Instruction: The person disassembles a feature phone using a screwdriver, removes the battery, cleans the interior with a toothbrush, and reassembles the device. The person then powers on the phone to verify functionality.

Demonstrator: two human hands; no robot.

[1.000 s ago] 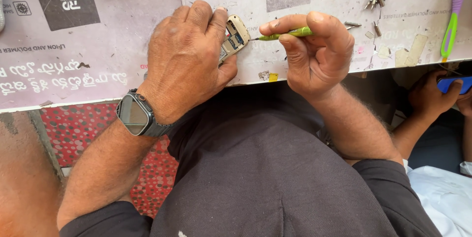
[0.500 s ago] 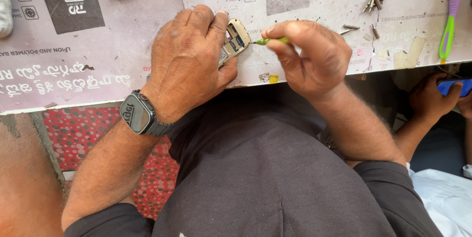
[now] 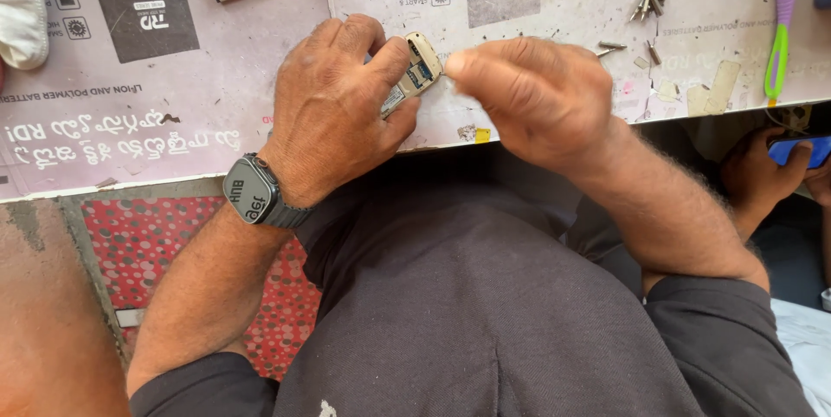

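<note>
The left hand (image 3: 333, 114) was closed around a small opened phone (image 3: 414, 78), beige-rimmed, its circuitry bare, held tilted at the near edge of the scuffed, printed worktop (image 3: 173, 114). The right hand (image 3: 528, 93) was pinched tight at the phone's rim; what its fingertips held I couldn't tell. Small metal screws (image 3: 649, 3) lay scattered beyond.

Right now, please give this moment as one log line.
left hand: holds small opened device | right hand: fingertips at device | loose screws: on worktop
</note>
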